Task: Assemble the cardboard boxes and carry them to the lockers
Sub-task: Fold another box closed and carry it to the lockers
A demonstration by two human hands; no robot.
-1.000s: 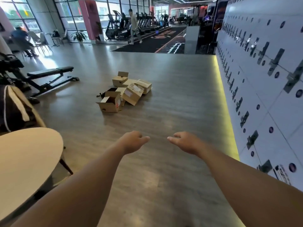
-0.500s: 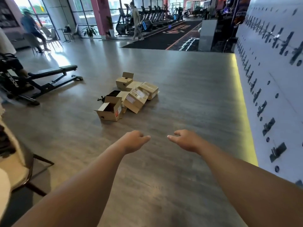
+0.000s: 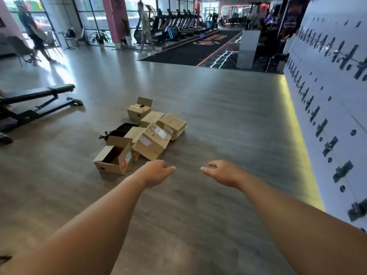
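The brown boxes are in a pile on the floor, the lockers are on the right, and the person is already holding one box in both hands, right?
Not quite. The head view shows the left hand and right hand holding nothing, out in front above the floor. The cardboard boxes do lie in a pile on the floor, and the lockers are on the right.

Brown boxes (image 3: 151,135) with white labels; grey wood-grain floor (image 3: 218,120); white lockers (image 3: 327,96) with black handles; pink pillar (image 3: 117,14).
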